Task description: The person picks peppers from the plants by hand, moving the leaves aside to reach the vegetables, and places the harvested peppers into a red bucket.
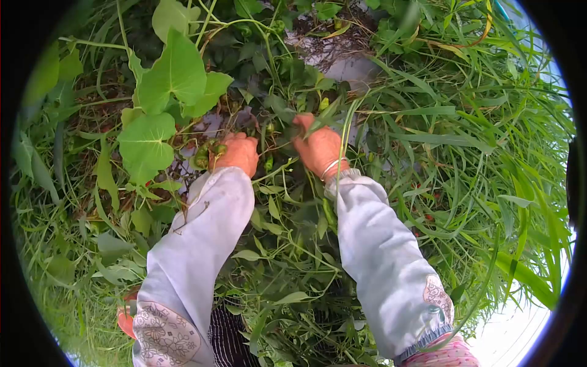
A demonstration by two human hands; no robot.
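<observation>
My left hand (237, 153) is closed, its back towards me, with several small green peppers (202, 159) bunched at its outer side. Some of its fingers are hidden beneath the hand. To the right, my right hand (319, 148) is curled in among the leaves of the pepper plant (275, 110); what its fingertips pinch is covered by foliage. A yellow-green pepper (323, 104) hangs just above it. Another green pepper (268, 163) shows between the two hands. A long green pepper (329, 213) lies beside my right sleeve.
Broad-leaved vine stems (174, 76) rise at the upper left. Tall grass (465, 134) crowds the right side, with blades crossing over my right wrist. Pale ground sheeting (351, 68) with dry debris shows at the top. Small red spots dot the undergrowth.
</observation>
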